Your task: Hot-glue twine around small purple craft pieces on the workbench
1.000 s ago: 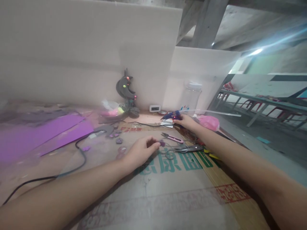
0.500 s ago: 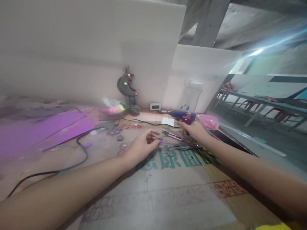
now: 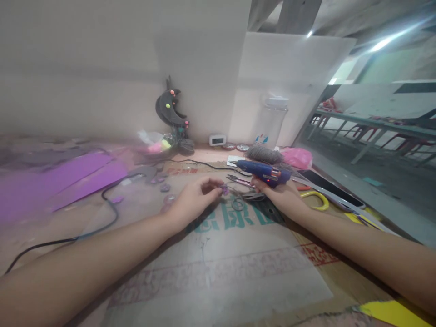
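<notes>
My right hand [image 3: 281, 195] grips a blue glue gun [image 3: 262, 170], its nozzle pointing left a little above the cardboard sheet [image 3: 221, 268]. My left hand [image 3: 194, 200] pinches a small purple piece [image 3: 224, 190] between thumb and fingers, just left of the gun's nozzle. Pink snips [image 3: 238, 180] and grey scissors [image 3: 243, 200] lie between the two hands on the cardboard.
A black cable [image 3: 109, 209] runs across the left of the table past purple foam sheets [image 3: 57, 181]. At the back wall stand a dark moon-shaped craft [image 3: 168, 111], a small clock [image 3: 217, 140] and a clear jar [image 3: 272, 125]. Yellow-handled scissors [image 3: 315, 197] and a phone [image 3: 329, 186] lie right.
My right hand picked the glue gun up from the back of the table and brought it toward me, close to my left hand. The left hand kept its pinch on the purple piece.
</notes>
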